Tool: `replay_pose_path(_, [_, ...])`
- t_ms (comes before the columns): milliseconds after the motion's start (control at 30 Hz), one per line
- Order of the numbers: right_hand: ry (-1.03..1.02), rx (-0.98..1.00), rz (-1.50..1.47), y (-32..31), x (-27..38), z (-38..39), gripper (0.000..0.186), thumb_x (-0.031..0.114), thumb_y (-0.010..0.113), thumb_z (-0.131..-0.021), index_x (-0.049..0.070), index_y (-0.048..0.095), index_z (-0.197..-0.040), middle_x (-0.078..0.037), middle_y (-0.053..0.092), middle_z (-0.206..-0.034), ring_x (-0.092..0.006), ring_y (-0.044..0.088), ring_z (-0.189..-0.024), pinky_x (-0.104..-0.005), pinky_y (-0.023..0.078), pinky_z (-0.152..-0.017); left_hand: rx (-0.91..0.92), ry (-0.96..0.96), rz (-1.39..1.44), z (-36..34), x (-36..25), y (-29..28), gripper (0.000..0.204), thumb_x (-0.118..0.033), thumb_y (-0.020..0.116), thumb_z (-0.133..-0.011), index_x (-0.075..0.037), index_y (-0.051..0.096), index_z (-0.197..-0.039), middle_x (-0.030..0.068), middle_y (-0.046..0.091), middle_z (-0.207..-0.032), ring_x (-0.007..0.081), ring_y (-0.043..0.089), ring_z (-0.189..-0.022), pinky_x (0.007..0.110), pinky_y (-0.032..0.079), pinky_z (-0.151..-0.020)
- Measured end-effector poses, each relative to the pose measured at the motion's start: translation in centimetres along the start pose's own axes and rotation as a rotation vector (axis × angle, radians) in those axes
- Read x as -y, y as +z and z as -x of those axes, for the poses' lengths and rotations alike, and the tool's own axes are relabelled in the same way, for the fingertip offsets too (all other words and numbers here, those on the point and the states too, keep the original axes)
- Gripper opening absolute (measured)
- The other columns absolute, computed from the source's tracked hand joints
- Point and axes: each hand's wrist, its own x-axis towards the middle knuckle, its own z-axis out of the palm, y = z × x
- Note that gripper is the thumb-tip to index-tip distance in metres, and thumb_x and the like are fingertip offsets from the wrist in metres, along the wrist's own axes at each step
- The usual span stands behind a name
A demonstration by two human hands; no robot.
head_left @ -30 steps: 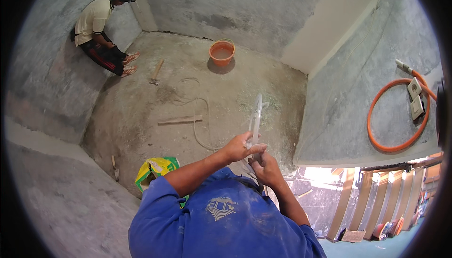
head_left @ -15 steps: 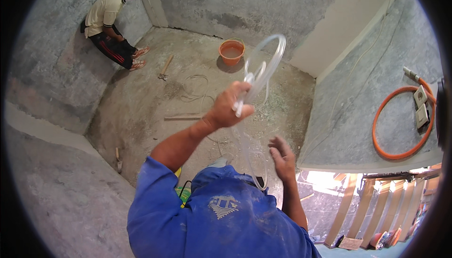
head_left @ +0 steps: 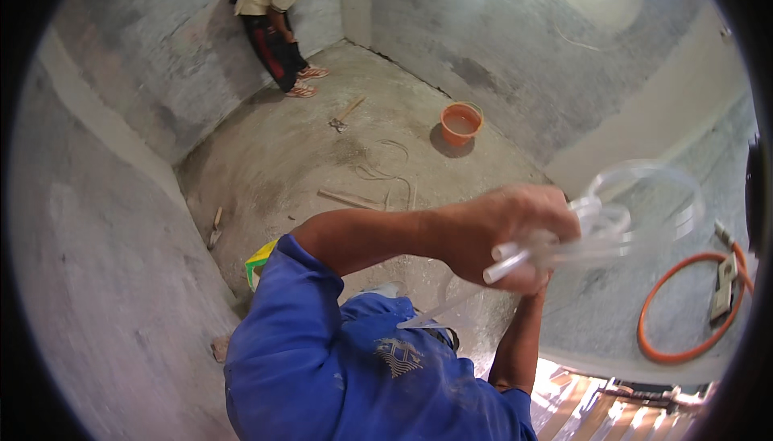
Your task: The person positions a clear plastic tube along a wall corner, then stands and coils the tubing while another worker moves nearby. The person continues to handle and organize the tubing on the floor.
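Note:
My left hand (head_left: 515, 220) is closed around a looped bundle of clear plastic tubing (head_left: 616, 236), held up in front of my chest. Two cut tube ends poke out below the fingers, and the loops spread to the right, smeared by motion. A thinner-looking length of the same tubing (head_left: 439, 311) hangs down across my blue shirt. My right forearm (head_left: 517, 352) rises from the lower edge to meet the bundle. Most of my right hand is hidden behind the left, so its fingers cannot be made out.
An orange bucket (head_left: 461, 125) of cloudy liquid stands on the dusty floor. Nearby lie a hammer-like tool (head_left: 346, 115), a wooden strip (head_left: 352, 199) and a thin cord (head_left: 386, 174). Another person (head_left: 278, 22) leans at the back-left wall. An orange hose (head_left: 644, 324) hangs at right.
My left hand has swung right and closer with the tubing. My right hand has come up behind it, out of sight. The view has turned rightward.

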Motion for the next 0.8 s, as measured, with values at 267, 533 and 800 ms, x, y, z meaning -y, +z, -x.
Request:
replay_pose_path(267, [-0.214,-0.072,0.982,3.2,-1.3,1.1,0.041,0.026,0.068,-0.097,-0.001,0.057,-0.126,-0.013,0.064,-0.116,-0.0228,0.063,-0.104,-0.0379,0.052,-0.09,0.011,0.074,-0.076,4.2,-0.2,1.7,0.039,-0.016,0.076,-0.064,-0.003,0.067,-0.101,0.0143,0.062,-0.093,0.0336,0.062,-0.092,0.042,0.047,-0.084])
replay_pose_path(533, [-0.164,0.051,1.04,4.6,-8.1,-0.2,0.035,0.022,0.067,-0.099,-0.002,0.059,-0.123,-0.014,0.065,-0.109,-0.0221,0.064,-0.097,-0.0364,0.052,-0.084,-0.141,-0.157,-0.12,12.5,0.6,0.5,0.036,-0.01,0.074,-0.077,-0.006,0.066,-0.112,0.0118,0.055,-0.104,0.029,0.058,-0.099,0.04,0.044,-0.084])
replay_pose_path(800, [-0.175,-0.089,1.216,7.1,-9.7,2.0,0.019,0.017,0.059,-0.104,0.002,0.066,-0.095,0.0,0.056,-0.065,-0.0086,0.051,-0.056,-0.0254,0.039,-0.052,-0.369,-0.494,-0.185,21.2,2.0,0.9,0.042,-0.014,0.075,-0.088,-0.004,0.06,-0.126,0.0131,0.058,-0.116,0.0263,0.059,-0.108,0.038,0.046,-0.093])
